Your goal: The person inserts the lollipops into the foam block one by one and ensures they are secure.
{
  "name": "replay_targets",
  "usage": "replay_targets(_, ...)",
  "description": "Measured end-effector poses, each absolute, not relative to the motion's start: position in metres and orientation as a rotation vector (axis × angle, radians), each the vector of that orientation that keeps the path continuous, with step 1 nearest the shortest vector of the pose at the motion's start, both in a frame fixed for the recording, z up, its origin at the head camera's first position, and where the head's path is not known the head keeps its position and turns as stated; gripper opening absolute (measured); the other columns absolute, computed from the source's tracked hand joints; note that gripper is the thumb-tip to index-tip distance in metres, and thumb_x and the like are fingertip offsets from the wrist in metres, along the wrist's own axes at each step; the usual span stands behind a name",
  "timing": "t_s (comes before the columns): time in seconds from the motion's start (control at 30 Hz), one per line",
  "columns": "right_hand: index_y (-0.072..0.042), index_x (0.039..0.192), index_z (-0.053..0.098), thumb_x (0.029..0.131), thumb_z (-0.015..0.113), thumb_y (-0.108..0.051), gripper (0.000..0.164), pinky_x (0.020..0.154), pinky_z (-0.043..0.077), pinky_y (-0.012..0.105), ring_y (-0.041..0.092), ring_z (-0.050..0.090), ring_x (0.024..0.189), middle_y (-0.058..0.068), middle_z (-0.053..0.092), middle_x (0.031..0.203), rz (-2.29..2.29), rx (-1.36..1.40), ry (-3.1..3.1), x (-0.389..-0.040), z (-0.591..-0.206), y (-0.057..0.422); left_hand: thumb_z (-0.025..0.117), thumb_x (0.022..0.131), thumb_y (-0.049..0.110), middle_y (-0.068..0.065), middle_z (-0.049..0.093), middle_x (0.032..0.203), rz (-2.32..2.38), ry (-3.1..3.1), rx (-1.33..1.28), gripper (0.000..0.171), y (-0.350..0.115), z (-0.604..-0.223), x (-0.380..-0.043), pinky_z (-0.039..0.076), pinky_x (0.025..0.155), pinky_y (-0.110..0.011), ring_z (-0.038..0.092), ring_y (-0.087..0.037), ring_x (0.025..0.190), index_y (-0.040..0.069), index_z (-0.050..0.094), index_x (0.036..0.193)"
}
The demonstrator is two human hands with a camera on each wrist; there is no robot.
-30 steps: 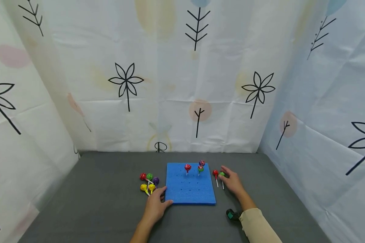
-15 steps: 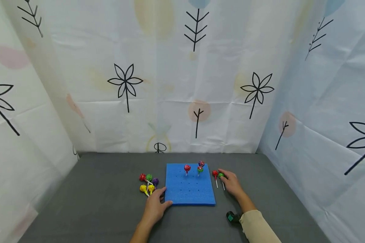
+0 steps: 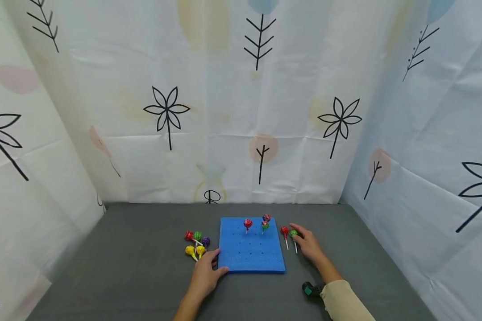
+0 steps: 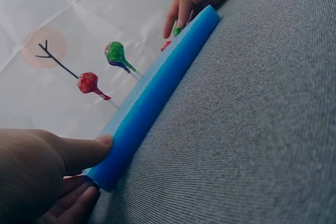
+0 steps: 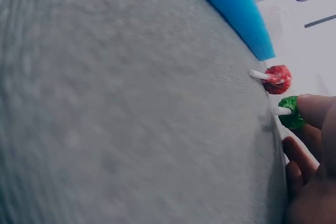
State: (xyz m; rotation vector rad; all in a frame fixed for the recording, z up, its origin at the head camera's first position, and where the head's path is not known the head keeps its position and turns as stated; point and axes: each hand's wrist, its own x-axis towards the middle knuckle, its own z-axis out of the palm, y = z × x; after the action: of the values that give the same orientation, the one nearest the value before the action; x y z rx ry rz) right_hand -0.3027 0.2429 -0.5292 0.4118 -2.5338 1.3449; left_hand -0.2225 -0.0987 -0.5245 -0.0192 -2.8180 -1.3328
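Observation:
My left hand [image 3: 204,273] grips the near left corner of a blue foam board [image 3: 251,263], thumb on the front edge and fingers along the left side. Rows of small holes mark its top. Three lollipops stand upright at its far part: a red one [image 3: 247,223], a green-and-red one [image 3: 264,225] and a purple-red one [image 3: 267,217]. Right of the board, my right hand [image 3: 310,246] pinches the head of a green lollipop [image 5: 287,120] between thumb and fingers. Its white stick points toward me. A red lollipop [image 3: 284,230] lies just left of it.
Left of the board lies a loose cluster with a red lollipop [image 3: 189,235], a green lollipop [image 3: 197,235], a purple lollipop [image 3: 206,241] and two yellow lollipops [image 3: 190,250]. A black device [image 3: 311,290] sits at my right wrist. Patterned curtains [image 3: 209,165] enclose the grey table [image 3: 136,267].
My right fingers have closed in on the green lollipop's head, and its stick has shifted very slightly. The left hand and the board stay in place.

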Motion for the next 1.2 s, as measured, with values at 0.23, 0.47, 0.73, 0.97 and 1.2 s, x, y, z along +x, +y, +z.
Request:
replay_targets(0.23,0.004,0.136,0.051,0.098,0.053,-0.001,0.039,0.104,0.034,0.058,0.042,0.045,0.126,0.025,0.053,0.134,1.583,0.277,-2.595,-0.300,-0.521,0.249,0.081,0.080,0.015,-0.023,0.055,0.130,-1.366,-2.799,-0.020,0.059,-0.099,-0.525,-0.222,0.053,0.087,-0.045,0.063,-0.031,0.106,-0.001,0.057,0.132)
replay_targets(0.47,0.003,0.132,0.055,0.097,0.057,-0.003,0.036,0.099,0.042,0.049,0.037,0.052,0.120,0.021,0.058,0.130,1.598,0.228,-2.622,-0.298,-0.514,0.250,0.081,0.080,0.015,-0.023,0.055,0.129,-1.375,-2.786,-0.030,0.059,-0.100,-0.526,-0.221,0.053,0.086,-0.044,0.063,-0.031,0.106,-0.002,0.057,0.132)
replay_targets(0.73,0.001,0.116,0.067,0.090,0.067,-0.003,0.026,0.085,0.049,0.035,0.031,0.061,0.104,0.016,0.065,0.115,1.562,0.167,-2.579,-0.287,-0.512,0.248,0.081,0.080,0.018,-0.022,0.056,0.129,-1.350,-2.810,-0.030,0.060,-0.099,-0.526,-0.222,0.052,0.087,-0.045,0.063,-0.030,0.106,-0.001,0.057,0.132)
replay_targets(0.97,0.004,0.116,0.066,0.089,0.070,-0.004,0.029,0.076,0.051,0.026,0.029,0.063,0.103,0.017,0.066,0.115,1.602,0.126,-2.508,-0.276,-0.499,0.242,0.080,0.081,0.019,-0.021,0.056,0.129,-1.347,-2.824,-0.012,0.059,-0.097,-0.524,-0.221,0.052,0.088,-0.046,0.062,-0.030,0.107,0.000,0.057,0.132)
replay_targets(1.2,0.002,0.117,0.066,0.090,0.070,-0.008,0.029,0.081,0.050,0.033,0.029,0.063,0.103,0.016,0.066,0.116,1.589,0.142,-2.482,-0.267,-0.484,0.230,0.081,0.080,0.017,-0.022,0.056,0.128,-1.348,-2.794,-0.046,0.059,-0.099,-0.525,-0.221,0.052,0.088,-0.046,0.063,-0.031,0.107,-0.001,0.057,0.131)
